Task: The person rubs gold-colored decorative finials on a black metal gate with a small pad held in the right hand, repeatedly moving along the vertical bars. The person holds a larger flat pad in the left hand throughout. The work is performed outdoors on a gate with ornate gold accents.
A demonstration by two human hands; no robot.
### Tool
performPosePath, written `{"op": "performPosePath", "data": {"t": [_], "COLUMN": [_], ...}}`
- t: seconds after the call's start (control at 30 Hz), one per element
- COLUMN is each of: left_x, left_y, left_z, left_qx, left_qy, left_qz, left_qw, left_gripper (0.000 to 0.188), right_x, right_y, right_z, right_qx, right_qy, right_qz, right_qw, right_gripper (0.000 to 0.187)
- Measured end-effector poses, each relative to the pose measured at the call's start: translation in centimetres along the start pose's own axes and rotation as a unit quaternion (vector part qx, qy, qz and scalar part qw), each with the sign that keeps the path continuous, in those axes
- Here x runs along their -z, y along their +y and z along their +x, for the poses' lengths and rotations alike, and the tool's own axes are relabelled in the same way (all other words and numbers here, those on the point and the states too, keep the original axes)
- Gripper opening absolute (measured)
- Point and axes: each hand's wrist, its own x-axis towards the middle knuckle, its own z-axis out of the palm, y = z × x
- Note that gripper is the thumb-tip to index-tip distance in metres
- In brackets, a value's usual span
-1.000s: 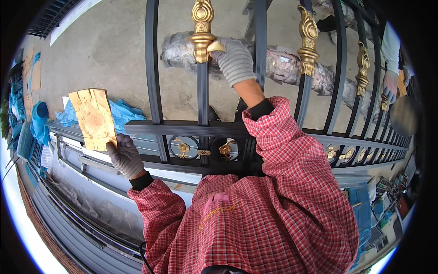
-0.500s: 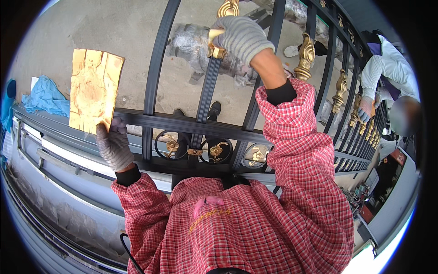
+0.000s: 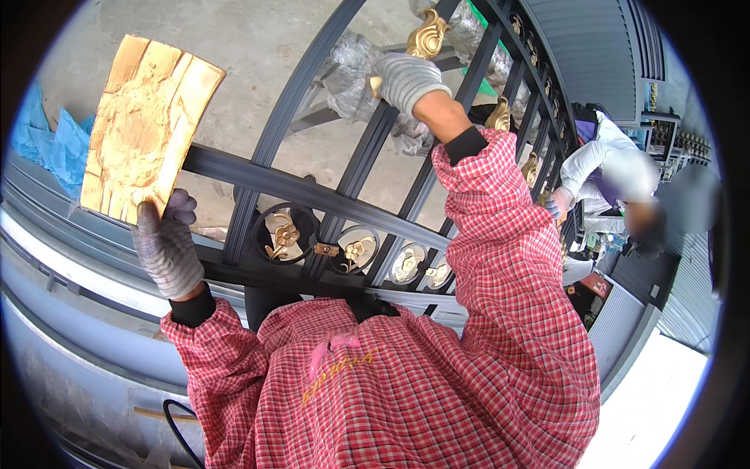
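My left hand [image 3: 166, 246], in a grey striped glove, grips the lower edge of a flat, slightly curved board [image 3: 144, 129] smeared with gold paint. The thumb lies on its painted face. Up at the fence, my gloved right hand [image 3: 410, 84] is closed round a small pale-yellow pad [image 3: 376, 86], of which only one end shows. That hand is at a black upright bar [image 3: 367, 148], just below a gold scroll ornament [image 3: 427, 35]. The glove hides most of the pad and the part of the bar it touches.
Black fence panel [image 3: 312, 191] spans in front of me, with gold flowers [image 3: 286, 235] inside rings. A blue cloth [image 3: 66, 148] lies at left beside stacked grey metal profiles [image 3: 47, 207]. Plastic-wrapped bundles [image 3: 351, 78] lie beyond the bars. A co-worker [image 3: 594, 160] reaches to the fence at right.
The view has swung to the right, so the fence looks more tilted. The board now appears higher and further left. My right hand is still at the same bar's ornament.
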Motion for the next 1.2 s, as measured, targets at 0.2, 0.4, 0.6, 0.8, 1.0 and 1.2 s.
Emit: {"op": "performPosePath", "data": {"t": [0.2, 0.4, 0.6, 0.8, 1.0, 1.2], "left_x": [-0.2, 0.5, 1.6, 1.7, 1.4, -1.2], "left_y": [0.4, 0.7, -0.4, -0.8, 0.0, 1.5], "left_z": [-0.2, 0.2, -0.4, 0.3, -1.1, -3.0], "left_qx": [-0.029, -0.017, 0.010, 0.010, 0.016, 0.036], "left_qy": [0.061, 0.033, -0.037, -0.073, -0.087, -0.124], "left_qz": [0.060, 0.076, 0.049, 0.041, 0.075, 0.056], "left_qw": [0.996, 0.996, 0.998, 0.996, 0.993, 0.990], "left_gripper": [0.043, 0.042, 0.036, 0.038, 0.041, 0.039], "right_x": [3.6, 0.7, -0.4, -2.9, -9.9, -9.9], "right_y": [3.3, 0.5, 1.2, 2.4, 11.9, 7.8], "right_z": [-1.5, 1.3, -2.0, -6.8, -20.2, -14.1], "right_qx": [-0.085, -0.074, -0.131, -0.294, -0.442, -0.371], "right_qy": [0.093, 0.084, 0.243, 0.311, 0.372, 0.347], "right_qz": [0.189, -0.023, 0.150, 0.160, 0.383, 0.323], "right_qw": [0.974, 0.993, 0.949, 0.889, 0.721, 0.798], "right_gripper": [0.016, 0.013, 0.017, 0.016, 0.032, 0.036]}}
